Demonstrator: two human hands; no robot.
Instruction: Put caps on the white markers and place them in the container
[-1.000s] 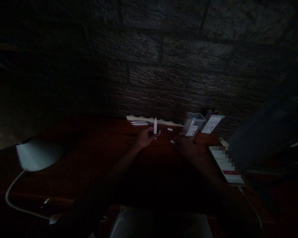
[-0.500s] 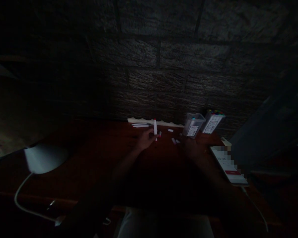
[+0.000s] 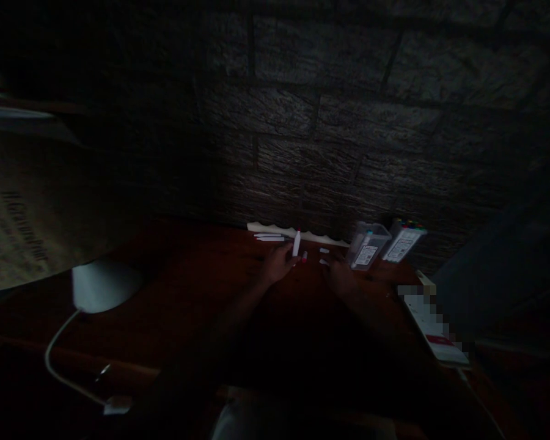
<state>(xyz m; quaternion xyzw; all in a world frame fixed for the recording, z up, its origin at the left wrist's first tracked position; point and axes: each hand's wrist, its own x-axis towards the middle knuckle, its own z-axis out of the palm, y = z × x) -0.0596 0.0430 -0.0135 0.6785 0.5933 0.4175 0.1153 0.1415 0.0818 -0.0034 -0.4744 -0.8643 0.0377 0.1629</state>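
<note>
In the dim head view my left hand (image 3: 277, 265) is closed around a white marker (image 3: 296, 244) that stands upright with its red end on top. A red-and-white marker cap (image 3: 305, 257) is on the table just right of it. My right hand (image 3: 341, 276) reaches low over the table, its fingertips closed on a small pale marker cap (image 3: 324, 262). Another pale cap (image 3: 324, 250) lies just beyond those fingers. Behind my left hand, white markers (image 3: 269, 238) lie side by side. Poor light hides finger detail.
A clear plastic box (image 3: 369, 247) holding a blue-ended marker stands right of my hands, beside a box full of coloured markers (image 3: 403, 241). A tablet-like device (image 3: 433, 327) lies at right. At left are a white lamp-like object (image 3: 101, 290) and a brown bag (image 3: 22, 226). A brick wall (image 3: 293, 122) rises behind.
My right hand has moved left, away from the clear box and over the loose caps. The left hand keeps hold of the upright marker. The whole view has shifted slightly.
</note>
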